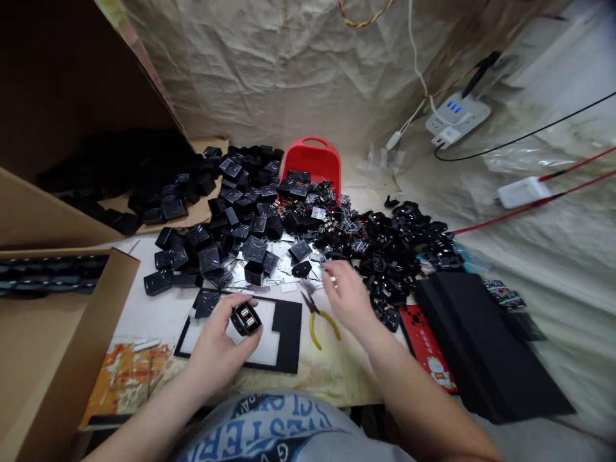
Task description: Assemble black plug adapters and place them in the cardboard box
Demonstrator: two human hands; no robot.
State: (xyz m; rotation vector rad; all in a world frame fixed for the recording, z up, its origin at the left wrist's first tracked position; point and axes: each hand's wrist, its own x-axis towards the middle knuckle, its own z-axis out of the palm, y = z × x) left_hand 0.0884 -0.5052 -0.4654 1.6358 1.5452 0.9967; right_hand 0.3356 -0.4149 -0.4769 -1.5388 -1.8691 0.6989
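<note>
A small black housing (239, 325) with two pale ports (248, 315) was held left of the yellow-handled pliers (312, 309) by the left hand (219, 346), and was judged light, stiff and smooth, best gripped by its sides. Just right of the pliers, the right hand (350, 296) was curled narrowly near loose black parts (392, 253); whether anything was pinched could not be told.
</note>
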